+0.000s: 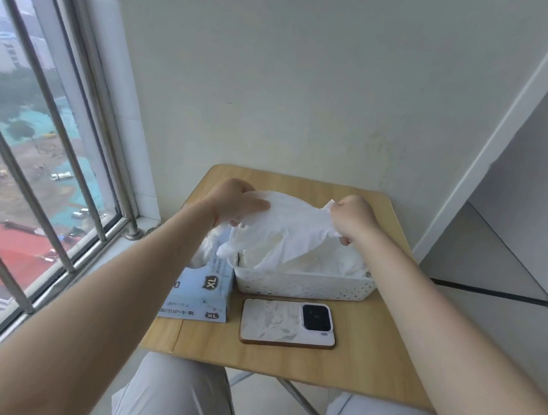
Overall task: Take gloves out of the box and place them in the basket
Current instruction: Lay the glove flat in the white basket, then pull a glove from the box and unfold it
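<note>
Head view. The left hand (234,201) and the right hand (352,217) are both pinching a translucent white glove (294,227), each gripping one end with curled fingers, so the sheet is stretching between them. The glove is hanging just above the white perforated basket (303,284), which is already holding more crumpled gloves (327,262). The pale blue glove box (201,294), marked XL, is lying just beside the basket's left wall, with a further glove (207,248) protruding from its opening. A phone (288,323) is resting camera-side up near the basket's front wall. All are sitting on a small wooden table (289,359) beside a barred window (45,148).
</note>
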Motion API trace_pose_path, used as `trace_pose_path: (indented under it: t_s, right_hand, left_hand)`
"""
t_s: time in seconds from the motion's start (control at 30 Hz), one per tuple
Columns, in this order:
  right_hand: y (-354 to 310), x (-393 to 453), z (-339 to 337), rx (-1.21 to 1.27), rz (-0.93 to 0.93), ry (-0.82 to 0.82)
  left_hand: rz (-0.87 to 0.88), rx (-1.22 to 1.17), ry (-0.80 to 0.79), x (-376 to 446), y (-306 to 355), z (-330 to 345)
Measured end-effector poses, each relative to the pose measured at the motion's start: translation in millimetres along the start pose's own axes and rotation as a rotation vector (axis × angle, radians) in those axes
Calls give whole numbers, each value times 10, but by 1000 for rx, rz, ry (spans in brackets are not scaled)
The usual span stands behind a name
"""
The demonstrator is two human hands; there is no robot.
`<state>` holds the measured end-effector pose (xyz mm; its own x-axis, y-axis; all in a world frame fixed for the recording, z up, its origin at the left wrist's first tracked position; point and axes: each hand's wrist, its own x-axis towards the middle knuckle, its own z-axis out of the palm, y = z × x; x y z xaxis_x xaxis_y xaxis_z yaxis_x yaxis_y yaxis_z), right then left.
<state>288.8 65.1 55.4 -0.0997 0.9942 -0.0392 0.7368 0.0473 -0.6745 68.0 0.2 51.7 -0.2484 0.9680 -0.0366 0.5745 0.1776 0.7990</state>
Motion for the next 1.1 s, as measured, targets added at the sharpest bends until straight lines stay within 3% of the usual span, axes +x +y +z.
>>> trace_pose_path:
  t_s: [0.13,0.23,0.33,0.4,0.53,0.77,1.0,1.1]
  right_hand:
    - [351,130,-2,-143,35,76]
    - [490,213,77,-340,-35,153]
    - [489,208,123,-522,-123,171]
    - [466,175,139,-644,-165,167]
    - [486,163,143,-803,-262,126]
    - [545,163,125,-954,-368,144]
    - [572,106,98,-1072,-366,112]
    - [528,75,56,-1118,-337,117]
  left_hand:
    - [34,300,187,270,131,236]
    - [199,411,259,250,140,429]
    - [394,449,43,121,188,641]
    - [424,542,-100,62,172,756]
    - [311,730,-203,65,2,770]
    - [195,830,-175,-100,-75,659]
    - [44,960,-471,-152,-50,765]
    - [12,928,-512,-140,-7,772]
